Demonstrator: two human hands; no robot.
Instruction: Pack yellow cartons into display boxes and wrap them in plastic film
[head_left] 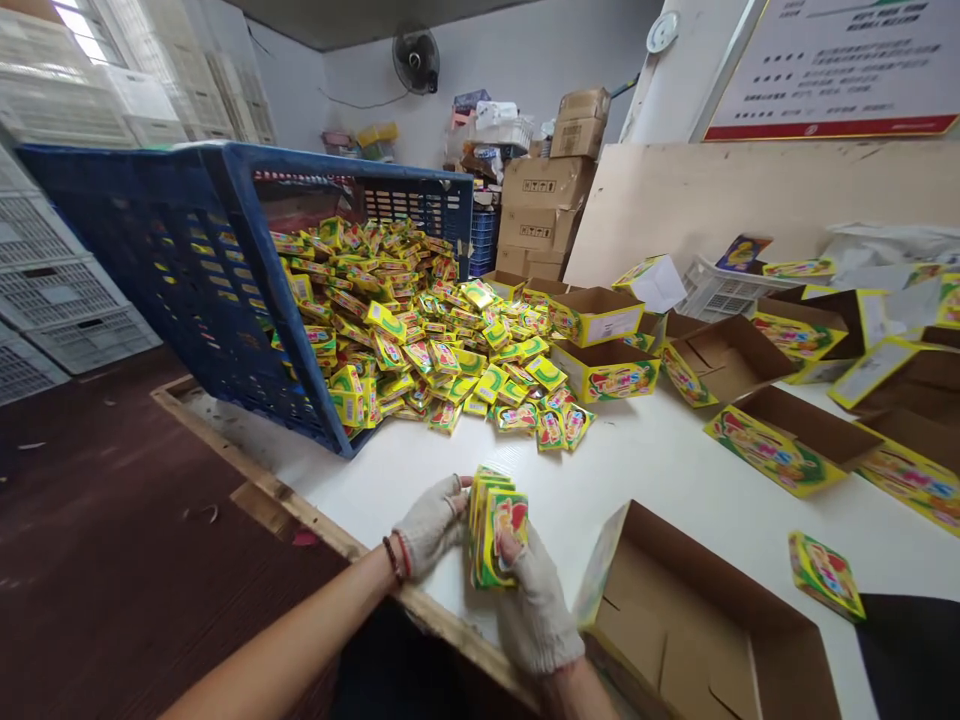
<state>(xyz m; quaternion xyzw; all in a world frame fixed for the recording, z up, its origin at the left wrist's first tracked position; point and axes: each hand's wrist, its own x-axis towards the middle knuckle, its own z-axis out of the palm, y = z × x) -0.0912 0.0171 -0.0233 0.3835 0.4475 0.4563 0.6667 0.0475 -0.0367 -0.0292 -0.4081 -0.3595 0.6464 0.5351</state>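
Both my hands wear light knit gloves and together grip a small stack of yellow candy packets (496, 525) standing on edge on the white table (675, 470). My left hand (430, 525) presses the stack from the left. From the right and front, my right hand (534, 605) closes on it, fingers wrapped over the packets. A large heap of the same yellow packets (420, 330) spills from a tipped blue crate (195, 270) just beyond. An open, empty cardboard box (697, 630) lies right beside my right hand.
Several open yellow-printed display boxes (607, 370) lie across the right of the table. One loose packet (825, 573) sits at the right. Stacked grey crates (60, 300) line the left wall; cartons (544, 200) stand at the back. The table's wooden edge (285, 495) runs diagonally.
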